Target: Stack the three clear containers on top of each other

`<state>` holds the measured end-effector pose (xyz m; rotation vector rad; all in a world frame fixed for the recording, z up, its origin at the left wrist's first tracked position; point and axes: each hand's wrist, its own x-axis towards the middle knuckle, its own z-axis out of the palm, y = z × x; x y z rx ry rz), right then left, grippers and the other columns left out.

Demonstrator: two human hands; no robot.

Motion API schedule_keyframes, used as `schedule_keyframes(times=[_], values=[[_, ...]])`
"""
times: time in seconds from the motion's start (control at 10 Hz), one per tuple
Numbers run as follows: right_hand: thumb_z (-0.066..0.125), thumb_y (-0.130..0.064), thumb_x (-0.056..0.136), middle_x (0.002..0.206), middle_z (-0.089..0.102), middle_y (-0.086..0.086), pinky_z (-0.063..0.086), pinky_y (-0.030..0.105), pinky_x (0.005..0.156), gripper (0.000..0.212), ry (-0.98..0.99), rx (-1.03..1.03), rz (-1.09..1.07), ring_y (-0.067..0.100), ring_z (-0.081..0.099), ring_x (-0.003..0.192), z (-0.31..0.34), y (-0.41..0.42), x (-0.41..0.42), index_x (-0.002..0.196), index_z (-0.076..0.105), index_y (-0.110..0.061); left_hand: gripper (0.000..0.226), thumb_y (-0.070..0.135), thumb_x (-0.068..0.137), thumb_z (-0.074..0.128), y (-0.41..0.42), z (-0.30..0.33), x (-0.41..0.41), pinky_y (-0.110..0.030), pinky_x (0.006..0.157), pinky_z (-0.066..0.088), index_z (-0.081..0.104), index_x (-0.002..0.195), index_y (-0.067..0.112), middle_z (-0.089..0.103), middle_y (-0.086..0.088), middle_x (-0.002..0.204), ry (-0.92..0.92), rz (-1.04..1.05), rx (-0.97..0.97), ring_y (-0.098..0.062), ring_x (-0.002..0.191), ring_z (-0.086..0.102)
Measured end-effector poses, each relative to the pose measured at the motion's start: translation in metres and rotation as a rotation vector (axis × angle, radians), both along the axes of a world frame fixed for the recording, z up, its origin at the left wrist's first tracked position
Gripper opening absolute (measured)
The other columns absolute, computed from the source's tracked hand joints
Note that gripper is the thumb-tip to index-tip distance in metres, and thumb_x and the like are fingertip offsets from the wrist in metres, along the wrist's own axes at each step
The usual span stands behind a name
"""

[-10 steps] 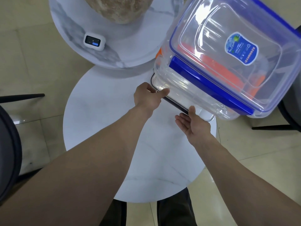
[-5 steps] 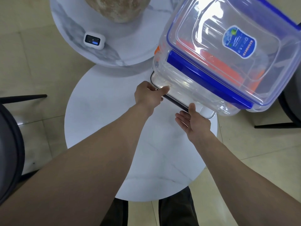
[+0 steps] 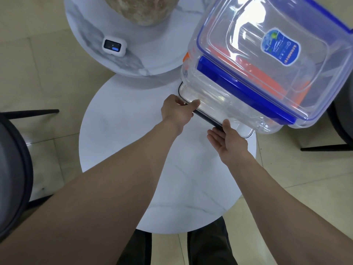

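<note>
Three clear containers stand stacked at the far right of the white round table [image 3: 124,150]. The top container [image 3: 238,35] has a blue-rimmed lid and a blue label. Under it sits the middle container [image 3: 193,77], whose orange lid shows through the plastic. The low bottom container [image 3: 212,106] has a dark rim. My left hand [image 3: 177,111] grips the bottom container's near-left corner, thumb over the rim. My right hand [image 3: 229,140] lies flat with its fingers apart beside the same container's near edge, and its thumb touches the dark rim.
A higher marble round table [image 3: 152,54] overlaps the far side, carrying a small white device with a screen [image 3: 114,46] and a stone-like vase [image 3: 141,8]. Dark chairs stand at the left [image 3: 11,169] and the right [image 3: 340,111]. The stack overhangs the table's right edge.
</note>
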<state>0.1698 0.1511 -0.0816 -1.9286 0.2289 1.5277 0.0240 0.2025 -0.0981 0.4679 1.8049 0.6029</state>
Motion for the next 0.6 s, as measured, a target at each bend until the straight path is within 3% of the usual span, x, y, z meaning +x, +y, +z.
schedule_keyframes(times=[0.2, 0.4, 0.6], values=[[0.069, -0.031, 0.092, 0.096, 0.075, 0.012, 0.063, 0.036, 0.079, 0.02, 0.001, -0.01, 0.023, 0.025, 0.076, 0.088, -0.001, -0.007, 0.0, 0.088, 0.064, -0.012, 0.042, 0.037, 0.071, 0.086, -0.005, -0.002, -0.006, -0.046, 0.082, 0.062, 0.056, 0.086, 0.013, 0.072, -0.008, 0.089, 0.021, -0.03, -0.007, -0.024, 0.077, 0.075], [0.066, -0.036, 0.094, 0.098, 0.074, 0.01, 0.061, 0.037, 0.082, 0.016, 0.009, -0.001, 0.069, 0.024, 0.075, 0.091, 0.005, -0.009, 0.0, 0.086, 0.063, -0.021, 0.053, 0.056, 0.071, 0.08, -0.011, -0.002, -0.007, -0.041, 0.083, 0.06, 0.056, 0.098, 0.017, 0.07, -0.005, 0.103, 0.136, -0.132, -0.012, -0.027, 0.091, 0.072], [0.063, -0.036, 0.096, 0.098, 0.074, 0.008, 0.059, 0.037, 0.086, 0.014, -0.004, 0.005, 0.131, 0.024, 0.075, 0.092, 0.007, -0.013, 0.001, 0.086, 0.062, -0.025, 0.055, 0.065, 0.074, 0.072, -0.016, -0.003, -0.007, -0.03, 0.071, 0.049, 0.052, 0.099, 0.021, 0.066, 0.0, 0.1, 0.238, -0.216, 0.011, -0.022, 0.091, 0.066]])
